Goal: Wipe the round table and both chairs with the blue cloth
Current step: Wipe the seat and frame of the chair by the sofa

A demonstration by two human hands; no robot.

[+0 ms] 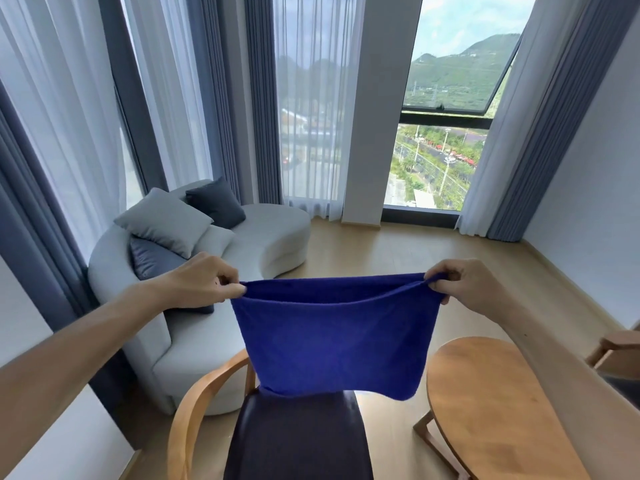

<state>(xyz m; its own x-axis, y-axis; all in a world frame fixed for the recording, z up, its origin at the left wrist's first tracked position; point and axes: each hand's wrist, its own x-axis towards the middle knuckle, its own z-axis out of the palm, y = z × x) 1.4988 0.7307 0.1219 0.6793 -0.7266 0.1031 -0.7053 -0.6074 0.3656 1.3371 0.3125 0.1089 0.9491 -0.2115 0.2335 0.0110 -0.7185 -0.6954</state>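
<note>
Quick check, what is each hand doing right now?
Left hand: pinching the blue cloth at its top left corner.
Right hand: pinching the cloth's top right corner.

At my twelve o'clock I see a plain deep-blue cloth. At six, a chair with dark seat and honey-tan frame. At four, a matching tan round table. At ten, a pale grey sofa.

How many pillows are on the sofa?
4. A light grey pillow on top, a dark grey pillow behind it, a white pillow beside it, and a dark blue pillow underneath, partly behind the left hand. More may be hidden.
</note>
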